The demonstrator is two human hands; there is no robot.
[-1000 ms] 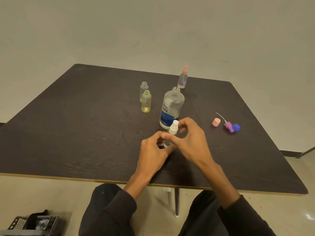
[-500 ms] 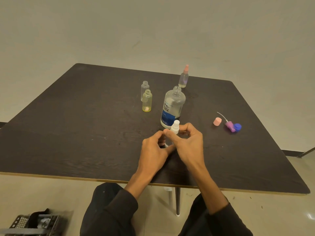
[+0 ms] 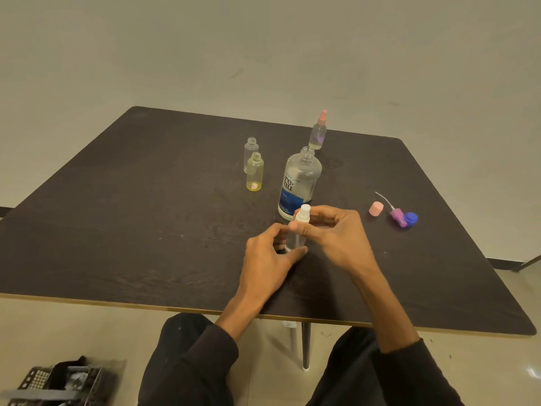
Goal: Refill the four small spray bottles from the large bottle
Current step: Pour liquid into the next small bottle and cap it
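Note:
A small clear spray bottle (image 3: 295,241) with a white spray head (image 3: 303,213) stands between my hands near the table's middle. My left hand (image 3: 268,259) grips its body. My right hand (image 3: 333,232) pinches the white head with thumb and fingers. Just behind stands the large open bottle (image 3: 300,183) with a blue label. Two uncapped small bottles, one clear (image 3: 251,153) and one yellowish (image 3: 255,172), stand to its left. A small bottle with a pink spray head (image 3: 318,131) stands at the back.
On the dark table (image 3: 117,230), to the right, lie a pink cap (image 3: 376,208), a purple spray head with its tube (image 3: 396,213) and a blue cap (image 3: 410,218). A dark mesh basket (image 3: 55,382) sits on the floor at lower left.
My right hand's fingers have shifted around the white spray head while my left hand keeps hold of the bottle's body. The other bottles have not moved.

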